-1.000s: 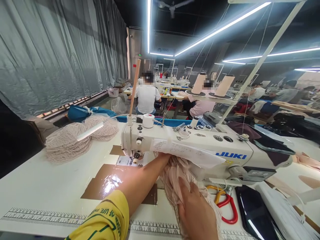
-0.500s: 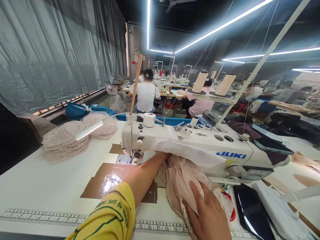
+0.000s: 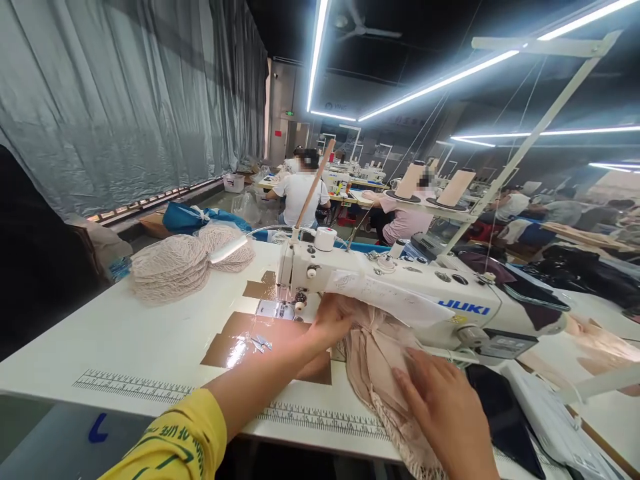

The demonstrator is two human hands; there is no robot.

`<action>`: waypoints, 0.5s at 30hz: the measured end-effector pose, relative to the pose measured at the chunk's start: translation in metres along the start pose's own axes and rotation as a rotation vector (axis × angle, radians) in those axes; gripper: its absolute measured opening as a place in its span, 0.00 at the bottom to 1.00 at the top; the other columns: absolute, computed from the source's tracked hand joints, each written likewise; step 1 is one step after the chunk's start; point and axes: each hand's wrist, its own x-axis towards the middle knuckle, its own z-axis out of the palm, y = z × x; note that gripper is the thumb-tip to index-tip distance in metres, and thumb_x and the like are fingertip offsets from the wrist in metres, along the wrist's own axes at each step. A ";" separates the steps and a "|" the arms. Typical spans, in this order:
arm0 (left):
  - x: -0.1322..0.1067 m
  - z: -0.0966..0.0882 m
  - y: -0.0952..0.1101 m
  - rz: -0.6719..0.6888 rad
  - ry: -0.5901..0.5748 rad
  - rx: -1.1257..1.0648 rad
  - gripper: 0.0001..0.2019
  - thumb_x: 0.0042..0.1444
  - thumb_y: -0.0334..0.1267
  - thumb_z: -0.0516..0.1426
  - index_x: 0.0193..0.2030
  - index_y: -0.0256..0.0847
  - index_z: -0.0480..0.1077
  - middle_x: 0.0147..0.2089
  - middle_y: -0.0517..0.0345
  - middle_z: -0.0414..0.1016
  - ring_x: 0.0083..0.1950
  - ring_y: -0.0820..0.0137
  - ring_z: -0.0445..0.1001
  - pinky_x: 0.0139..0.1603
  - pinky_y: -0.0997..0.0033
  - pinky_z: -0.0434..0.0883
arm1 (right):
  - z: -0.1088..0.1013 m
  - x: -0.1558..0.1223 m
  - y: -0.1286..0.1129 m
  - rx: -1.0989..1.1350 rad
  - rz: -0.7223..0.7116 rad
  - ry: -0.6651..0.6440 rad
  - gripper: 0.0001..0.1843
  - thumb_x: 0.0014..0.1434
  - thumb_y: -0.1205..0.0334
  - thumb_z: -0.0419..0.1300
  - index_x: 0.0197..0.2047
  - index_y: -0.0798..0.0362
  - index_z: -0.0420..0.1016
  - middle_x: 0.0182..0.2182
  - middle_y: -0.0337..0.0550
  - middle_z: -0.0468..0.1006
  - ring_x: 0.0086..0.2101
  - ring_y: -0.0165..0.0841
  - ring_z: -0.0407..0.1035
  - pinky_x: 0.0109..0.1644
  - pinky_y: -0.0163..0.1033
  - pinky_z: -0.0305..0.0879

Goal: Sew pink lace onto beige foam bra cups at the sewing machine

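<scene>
A bunch of beige mesh fabric pieces [image 3: 373, 360] with lacy, fringed edges lies under the sewing machine's arm and spills over the table's front edge. My left hand [image 3: 334, 319] reaches in below the arm and is closed on the upper end of the bunch, its fingertips partly hidden. On the right side of the bunch rests my right hand [image 3: 443, 393], fingers stretched out over the cloth. The white sewing machine [image 3: 420, 287] has its needle area [image 3: 295, 307] to the left of my left hand. Small thread snips [image 3: 261, 343] lie on the brown plate [image 3: 227, 337].
A stack of beige lace pieces [image 3: 167, 270] sits at the table's back left. A dark phone [image 3: 505, 413] and a white box [image 3: 547, 413] lie at the right. Thread cones [image 3: 410, 181] stand behind the machine. Other people sit at machines farther off, one in a white shirt [image 3: 300, 198].
My left hand has drawn back from under the arm and now shows, with the snips uncovered. The right hand has slid slightly rightward; the bunch hangs nearer the front edge. The view has shifted.
</scene>
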 end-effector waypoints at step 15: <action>-0.060 -0.010 0.032 -0.326 -0.546 -0.670 0.28 0.50 0.61 0.57 0.44 0.35 0.72 0.44 0.45 0.73 0.45 0.63 0.72 0.48 0.60 0.68 | -0.075 0.044 -0.041 0.384 0.182 -0.023 0.15 0.63 0.50 0.50 0.32 0.50 0.69 0.25 0.41 0.72 0.28 0.35 0.68 0.34 0.38 0.64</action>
